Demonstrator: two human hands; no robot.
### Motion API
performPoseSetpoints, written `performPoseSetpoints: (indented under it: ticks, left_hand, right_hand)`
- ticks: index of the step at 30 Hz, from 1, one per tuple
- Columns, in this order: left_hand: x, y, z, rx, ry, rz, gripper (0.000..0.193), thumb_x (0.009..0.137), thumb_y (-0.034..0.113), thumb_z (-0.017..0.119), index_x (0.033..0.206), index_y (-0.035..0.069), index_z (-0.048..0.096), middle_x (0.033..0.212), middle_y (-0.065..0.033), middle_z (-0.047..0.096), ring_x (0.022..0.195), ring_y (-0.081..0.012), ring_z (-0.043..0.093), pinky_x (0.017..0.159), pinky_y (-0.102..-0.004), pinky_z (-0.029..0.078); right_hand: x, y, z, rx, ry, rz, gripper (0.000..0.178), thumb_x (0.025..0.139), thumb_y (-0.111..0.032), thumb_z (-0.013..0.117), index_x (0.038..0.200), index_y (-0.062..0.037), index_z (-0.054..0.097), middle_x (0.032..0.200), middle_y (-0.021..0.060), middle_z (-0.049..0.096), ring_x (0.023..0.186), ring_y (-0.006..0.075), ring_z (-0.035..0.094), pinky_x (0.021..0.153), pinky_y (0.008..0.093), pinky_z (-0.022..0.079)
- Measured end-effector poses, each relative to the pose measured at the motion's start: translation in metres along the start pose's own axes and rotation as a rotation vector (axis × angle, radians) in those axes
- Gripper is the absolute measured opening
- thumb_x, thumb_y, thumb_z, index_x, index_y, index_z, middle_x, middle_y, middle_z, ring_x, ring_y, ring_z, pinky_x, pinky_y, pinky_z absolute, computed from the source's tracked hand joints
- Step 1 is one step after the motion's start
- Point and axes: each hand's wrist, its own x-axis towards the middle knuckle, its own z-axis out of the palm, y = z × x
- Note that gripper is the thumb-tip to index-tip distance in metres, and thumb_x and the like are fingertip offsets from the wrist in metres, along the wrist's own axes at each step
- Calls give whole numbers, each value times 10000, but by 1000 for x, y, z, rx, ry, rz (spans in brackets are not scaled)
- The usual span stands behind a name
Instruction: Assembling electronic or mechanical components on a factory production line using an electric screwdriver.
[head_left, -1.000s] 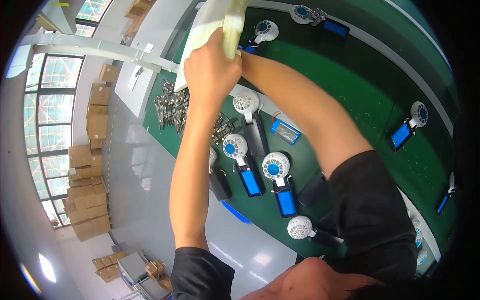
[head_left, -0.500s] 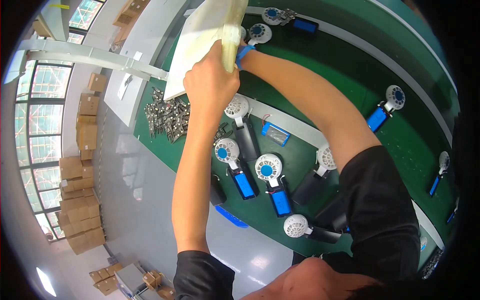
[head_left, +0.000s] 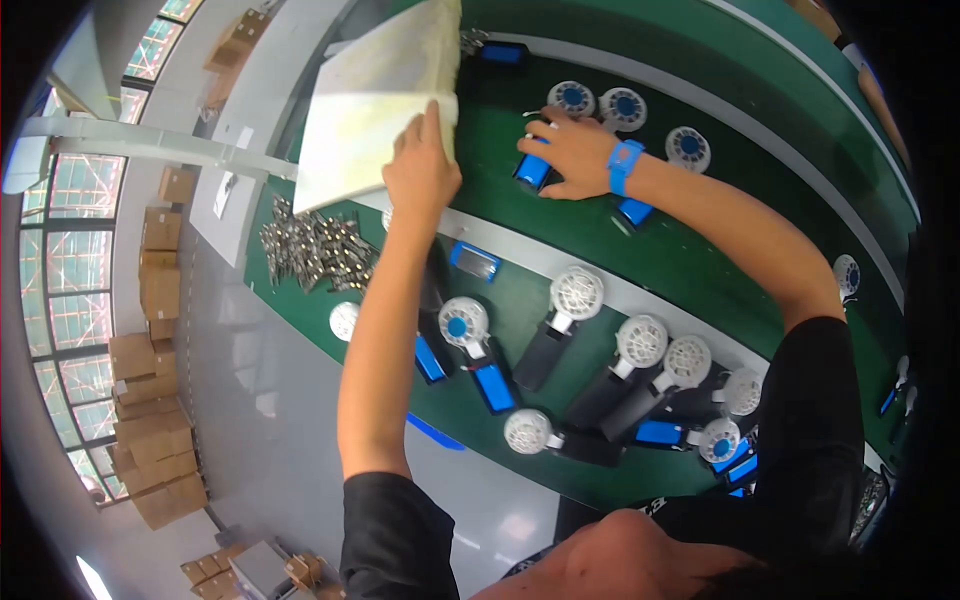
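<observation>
My left hand (head_left: 422, 172) rests against the edge of a large white and pale yellow box-shaped container (head_left: 370, 130); its index finger points forward and the others are slightly bent. Whether it bears any of the container's weight is unclear. Farther right, my right hand (head_left: 580, 155), with a blue band at the wrist, lies over a handheld fan whose blue battery (head_left: 532, 172) shows beside the thumb. The fingers cross the handle and the thumb sits along its other side. Two white fan heads (head_left: 624, 109) with blue centres lie just beyond that hand.
Small metal parts (head_left: 315, 245) are heaped on the green table below the container. Several handheld fans (head_left: 487, 360), some with dark covers (head_left: 548, 350), lie nearer me beside a loose blue battery (head_left: 475, 262). A grey rail (head_left: 520, 252) divides this surface from the green belt (head_left: 720, 245).
My right hand has come out from behind the container and moved right onto a fan. The left hand's fist has loosened, its index finger now extended. The view has shifted, and belt items appear farther left.
</observation>
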Motion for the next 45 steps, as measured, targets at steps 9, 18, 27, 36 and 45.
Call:
performPoseSetpoints:
  ticks: [9,18,27,36,45]
  left_hand:
    - [11,9,-7,63,-125,-101,731,732,42,687,1433,121,495,1198,-128,680,1019,-348,691,753,-493,584]
    - [0,3,-2,-11,-19,-29,700,726,38,702,1402,112,535,1182,-117,692,1017,-355,691,743,-495,582]
    - [7,-1,-9,-21,31,-27,631,727,14,689,1343,103,587,1142,-79,698,979,-307,698,717,-446,593]
    - [-28,14,30,-57,-106,27,638,791,155,725,1399,91,540,1287,-145,637,1143,-357,643,845,-475,573]
    - [35,149,73,-485,-217,-397,952,773,398,798,1519,38,331,1301,-339,552,1224,-508,553,981,-522,511]
  right_hand:
    - [77,41,-65,-113,-165,455,555,841,-389,747,1284,-72,638,1273,169,644,1148,380,647,859,492,574]
    - [156,93,91,-210,456,485,527,842,-278,732,1313,-134,545,1232,159,598,1159,388,594,866,491,567]
    - [54,66,28,-60,60,320,226,896,-174,591,1104,-97,638,1110,145,601,1066,369,617,811,512,551]
    - [-55,39,-63,120,-364,259,266,939,-276,573,1057,-61,676,1043,147,653,1041,343,632,973,520,477]
    - [-123,-25,-86,9,-227,135,921,808,-452,744,1573,-146,333,1509,234,450,1284,452,523,1127,659,304]
